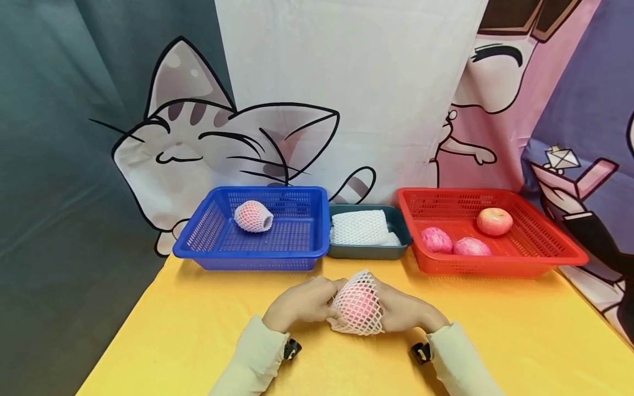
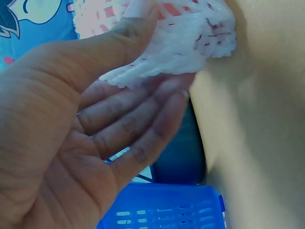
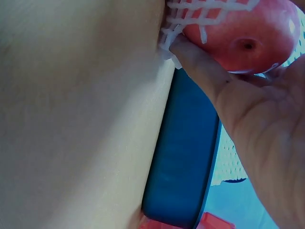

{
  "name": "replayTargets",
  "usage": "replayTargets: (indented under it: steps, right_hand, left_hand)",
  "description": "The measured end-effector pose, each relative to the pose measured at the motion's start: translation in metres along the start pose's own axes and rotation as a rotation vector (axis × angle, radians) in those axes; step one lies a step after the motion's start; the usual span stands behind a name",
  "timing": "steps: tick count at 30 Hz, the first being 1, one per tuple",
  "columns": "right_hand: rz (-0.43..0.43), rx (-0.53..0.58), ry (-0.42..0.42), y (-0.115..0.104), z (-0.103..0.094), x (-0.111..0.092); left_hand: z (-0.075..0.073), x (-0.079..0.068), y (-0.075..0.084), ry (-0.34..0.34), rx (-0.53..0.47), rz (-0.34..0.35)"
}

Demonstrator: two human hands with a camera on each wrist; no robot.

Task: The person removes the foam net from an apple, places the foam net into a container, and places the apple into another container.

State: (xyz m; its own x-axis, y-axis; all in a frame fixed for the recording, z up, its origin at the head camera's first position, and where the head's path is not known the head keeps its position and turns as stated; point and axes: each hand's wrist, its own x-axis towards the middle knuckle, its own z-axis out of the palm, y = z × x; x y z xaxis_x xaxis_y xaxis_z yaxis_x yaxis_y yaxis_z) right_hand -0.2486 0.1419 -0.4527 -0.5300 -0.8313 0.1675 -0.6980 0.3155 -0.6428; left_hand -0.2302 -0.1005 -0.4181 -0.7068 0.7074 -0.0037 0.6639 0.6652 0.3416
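Observation:
Over the front of the table, both hands hold a pinkish-red apple (image 3: 238, 36) inside a white foam net sleeve (image 1: 358, 325). My left hand (image 1: 306, 301) pinches the gathered end of the net between thumb and fingers, as the left wrist view shows. On the other side, my right hand (image 1: 402, 308) grips the apple, its thumb (image 3: 202, 67) lying at the net's edge. The apple's dimpled end shows bare there in the right wrist view, while mesh covers the side facing the head camera.
At the back left, a blue basket (image 1: 252, 261) holds one netted fruit (image 1: 253, 216). A dark green tray (image 1: 366, 252) with white foam nets (image 1: 360, 226) stands in the middle. To the right, a red basket (image 1: 500, 266) contains an apple (image 1: 494, 221) and two streaky pink fruits (image 1: 436, 240).

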Motion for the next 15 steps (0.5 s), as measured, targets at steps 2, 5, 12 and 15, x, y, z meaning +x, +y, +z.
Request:
replayTargets:
  steps: [2,5,12,15]
  right_hand:
    - [0.006,0.005,-0.006,-0.0005,-0.0008,-0.0012]
    - [-0.01,-0.003,-0.005,-0.0006,-0.0015,-0.0012]
    - [0.01,-0.006,0.007,0.0014,-0.002,-0.0018]
    - [0.04,-0.016,0.022,0.001,-0.0023,-0.0023]
  left_hand:
    - [0.0003,0.0007,0.0,0.008,0.016,0.012]
    - [0.0008,0.0016,0.0004,0.021,0.03,0.016]
    - [0.0018,0.0024,0.0027,0.018,0.024,0.01]
    - [0.0023,0.0025,0.0034,0.021,0.019,0.003]
